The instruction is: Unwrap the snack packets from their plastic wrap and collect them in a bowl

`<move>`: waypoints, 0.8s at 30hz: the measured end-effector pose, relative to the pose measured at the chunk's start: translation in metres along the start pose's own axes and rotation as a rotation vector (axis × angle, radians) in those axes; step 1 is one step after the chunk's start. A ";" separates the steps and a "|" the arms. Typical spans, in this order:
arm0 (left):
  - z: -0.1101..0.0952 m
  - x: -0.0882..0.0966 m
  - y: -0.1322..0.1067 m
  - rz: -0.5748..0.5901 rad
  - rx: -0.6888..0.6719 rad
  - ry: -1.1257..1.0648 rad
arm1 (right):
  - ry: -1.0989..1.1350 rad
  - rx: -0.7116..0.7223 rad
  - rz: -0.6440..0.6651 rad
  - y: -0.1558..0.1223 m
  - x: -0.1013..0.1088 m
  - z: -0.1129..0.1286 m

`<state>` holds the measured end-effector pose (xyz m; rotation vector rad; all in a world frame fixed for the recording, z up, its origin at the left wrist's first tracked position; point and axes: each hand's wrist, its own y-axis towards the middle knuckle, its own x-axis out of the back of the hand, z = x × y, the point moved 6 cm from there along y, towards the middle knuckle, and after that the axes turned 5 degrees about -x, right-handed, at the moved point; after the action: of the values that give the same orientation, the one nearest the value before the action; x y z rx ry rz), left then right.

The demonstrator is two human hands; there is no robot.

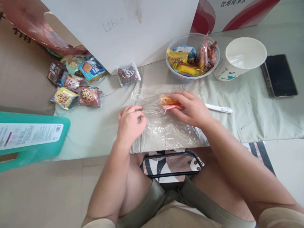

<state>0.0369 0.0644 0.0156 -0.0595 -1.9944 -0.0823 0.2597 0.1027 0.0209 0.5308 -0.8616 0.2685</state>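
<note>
A clear plastic bag (171,129) lies flat and crinkled on the cloth in front of me. My right hand (190,107) is closed over a small orange and red wrapped snack (167,100) on top of the bag, its fingers covering the right part. At the bag's left edge is my left hand (131,123), fingers curled and seemingly pinching the film. A slim white handle (219,108) sticks out to the right from beneath my right hand; its other end is hidden.
Behind are a clear bowl (174,73) of wrapped snacks, a paper cup (245,53), a phone (281,76) and white boxes (142,28). A dark snack packet (129,75) lies by the box. Several snack packets (78,79) and a green jug (64,126) are left.
</note>
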 end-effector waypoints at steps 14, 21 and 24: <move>-0.055 -0.016 0.030 -0.075 -0.246 -0.299 | 0.208 -0.281 -0.206 -0.002 0.014 -0.026; -0.051 -0.041 0.039 0.077 -0.216 -0.238 | 0.362 -0.531 -0.382 -0.023 0.042 -0.038; -0.052 -0.047 0.038 0.114 -0.222 -0.186 | 0.386 -0.545 -0.523 -0.029 0.075 -0.038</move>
<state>0.1062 0.0977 -0.0042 -0.3348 -2.1556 -0.2320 0.3440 0.1002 0.0487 0.1667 -0.3687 -0.3317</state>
